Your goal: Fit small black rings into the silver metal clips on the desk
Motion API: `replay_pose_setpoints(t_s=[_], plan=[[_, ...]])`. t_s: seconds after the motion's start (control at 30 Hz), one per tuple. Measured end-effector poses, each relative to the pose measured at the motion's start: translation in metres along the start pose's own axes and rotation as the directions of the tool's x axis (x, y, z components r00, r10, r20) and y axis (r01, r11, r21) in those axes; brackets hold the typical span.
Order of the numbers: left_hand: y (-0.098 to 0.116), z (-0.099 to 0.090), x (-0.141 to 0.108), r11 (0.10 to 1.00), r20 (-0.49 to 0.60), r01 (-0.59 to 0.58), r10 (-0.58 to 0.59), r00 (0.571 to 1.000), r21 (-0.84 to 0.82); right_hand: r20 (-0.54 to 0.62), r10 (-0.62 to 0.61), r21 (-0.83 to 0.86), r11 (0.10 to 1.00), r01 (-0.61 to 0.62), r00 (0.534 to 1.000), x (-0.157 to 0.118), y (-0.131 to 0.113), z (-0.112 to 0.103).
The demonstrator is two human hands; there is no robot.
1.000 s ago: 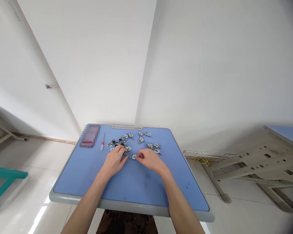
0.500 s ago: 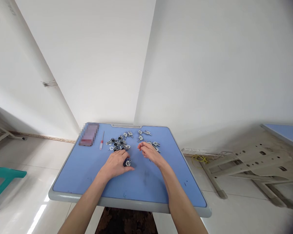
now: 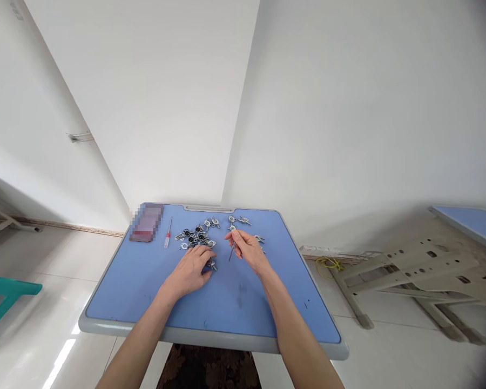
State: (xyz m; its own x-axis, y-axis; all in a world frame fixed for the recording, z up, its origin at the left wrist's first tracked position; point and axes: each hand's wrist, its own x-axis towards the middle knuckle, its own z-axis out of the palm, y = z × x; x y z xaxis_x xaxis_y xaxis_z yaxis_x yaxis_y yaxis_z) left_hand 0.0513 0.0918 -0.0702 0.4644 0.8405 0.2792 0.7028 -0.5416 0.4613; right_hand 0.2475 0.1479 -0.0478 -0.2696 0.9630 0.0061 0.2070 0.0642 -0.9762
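A cluster of small metal-and-black parts [image 3: 194, 236] lies on the blue desk, left of centre. My left hand [image 3: 190, 270] rests palm down at the cluster's near edge, fingers bent and thumb apart, over a metal part [image 3: 213, 265] that shows beside the thumb; whether it is gripped is unclear. My right hand [image 3: 245, 251] pinches a thin dark metal piece [image 3: 231, 253] that points down above the desk. Several more metal parts [image 3: 244, 220] lie behind and beside my right hand, partly hidden by it.
A red-and-clear screwdriver [image 3: 167, 235] and a pixelated phone-like object [image 3: 147, 222] lie at the desk's back left. White walls stand behind the desk [image 3: 210, 336]. A teal stool [image 3: 8, 294] is at left, another desk [image 3: 470, 221] at right.
My right hand has turned and moved slightly back, and a thin metal piece now shows in its fingers. My left thumb has drawn in closer to the part beside it.
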Motion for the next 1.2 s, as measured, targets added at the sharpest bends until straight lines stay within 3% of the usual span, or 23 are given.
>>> replay_pose_setpoints(t_s=[0.13,0.33,0.53,1.07,1.2], plan=[[-0.003,0.003,0.001,0.998,0.016,0.040,-0.040,0.999,-0.043,0.062,-0.042,0.093,0.995,0.036,0.997,0.000,0.002,0.007],[-0.010,0.008,0.004,0.990,0.040,0.086,-0.082,0.996,-0.109,0.166,-0.121,-0.010,0.992,0.124,0.979,-0.007,-0.002,0.015],[-0.013,0.011,0.004,0.987,0.039,0.078,-0.073,0.997,-0.138,0.221,-0.124,-0.074,0.987,0.143,0.967,-0.012,-0.004,0.022],[-0.013,0.014,0.002,0.979,-0.002,0.070,-0.072,0.997,-0.191,0.141,-0.218,-0.080,0.970,0.231,0.966,-0.014,0.001,0.026],[-0.014,0.014,0.002,0.975,-0.009,0.075,-0.079,0.997,-0.209,0.168,-0.223,-0.089,0.967,0.240,0.960,-0.014,0.003,0.027]])
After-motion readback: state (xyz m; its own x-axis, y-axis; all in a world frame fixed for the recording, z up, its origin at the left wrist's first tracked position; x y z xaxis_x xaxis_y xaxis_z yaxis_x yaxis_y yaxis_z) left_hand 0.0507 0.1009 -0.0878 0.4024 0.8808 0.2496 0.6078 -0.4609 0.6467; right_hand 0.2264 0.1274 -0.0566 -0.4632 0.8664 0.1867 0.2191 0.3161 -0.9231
